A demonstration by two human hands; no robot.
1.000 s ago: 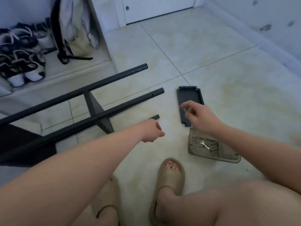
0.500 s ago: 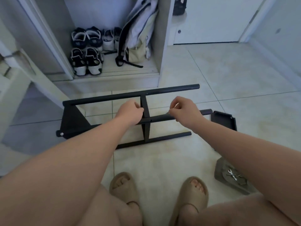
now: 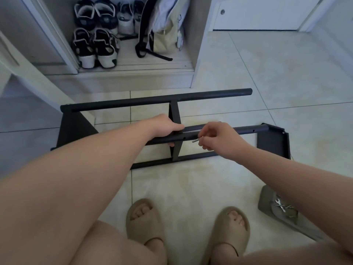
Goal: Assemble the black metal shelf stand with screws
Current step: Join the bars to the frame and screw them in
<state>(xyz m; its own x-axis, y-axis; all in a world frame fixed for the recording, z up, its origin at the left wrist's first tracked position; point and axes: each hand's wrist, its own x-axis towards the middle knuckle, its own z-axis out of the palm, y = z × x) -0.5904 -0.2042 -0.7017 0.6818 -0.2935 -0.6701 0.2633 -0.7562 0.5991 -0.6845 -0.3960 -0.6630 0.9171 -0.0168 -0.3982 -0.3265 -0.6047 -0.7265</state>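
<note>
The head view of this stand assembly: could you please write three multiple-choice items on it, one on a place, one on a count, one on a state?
1. Where does the grey tray with the wrench lie?
A. in the closet
B. on the floor at lower right
C. on the top tube

2. How many slippers show?
A. one
B. two
C. four

3. What is the right hand doing?
A. holding a screw near the middle tube
B. resting flat on the floor
C. gripping the wrench

Answers:
1. B, since the tray sits on the tiles by the right forearm.
2. B, one slipper on each foot, the other beside it.
3. A, since its fingers pinch a screw close to a hole in the middle tube, which the left hand grips.
</note>
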